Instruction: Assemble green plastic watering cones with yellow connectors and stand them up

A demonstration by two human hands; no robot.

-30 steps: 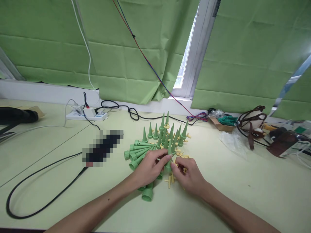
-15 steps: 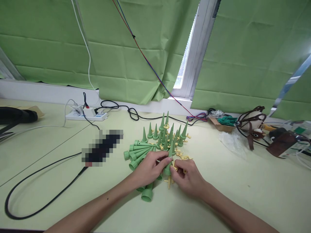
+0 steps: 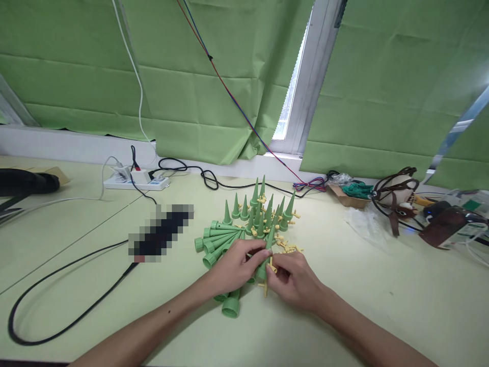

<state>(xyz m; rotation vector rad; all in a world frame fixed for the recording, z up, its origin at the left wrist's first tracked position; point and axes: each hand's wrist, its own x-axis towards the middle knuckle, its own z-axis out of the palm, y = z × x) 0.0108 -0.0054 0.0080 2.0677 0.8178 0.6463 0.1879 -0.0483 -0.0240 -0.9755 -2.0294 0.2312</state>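
Between my hands a green plastic watering spike (image 3: 262, 270) stands tilted, its point up and away from me. My left hand (image 3: 241, 260) is closed around its middle. At its side, my right hand (image 3: 292, 278) pinches a small yellow valve (image 3: 272, 266), which touches the spike; whether it is fully seated I cannot tell. Under the spike lies another yellow valve (image 3: 265, 288), partly covered. Several green spikes (image 3: 214, 245) lie fanned out left of my left hand, and one spike (image 3: 231, 307) lies nearer me. Beyond my hands several spikes (image 3: 261, 224) stand upright, many with yellow valves.
Loose yellow valves (image 3: 289, 247) lie in a pile past my right hand. To the left are a blurred-out dark object (image 3: 162, 234) with a black cable and a white power strip (image 3: 135, 179). Right: a small cardboard box (image 3: 347, 198), a plastic bag (image 3: 367, 224) and a brown strapped item (image 3: 445, 227).
The held spike has tilted slightly more, its base shifting a little left. My right fingers have shifted slightly at the yellow valve, so more of it shows. My left hand has hardly moved.
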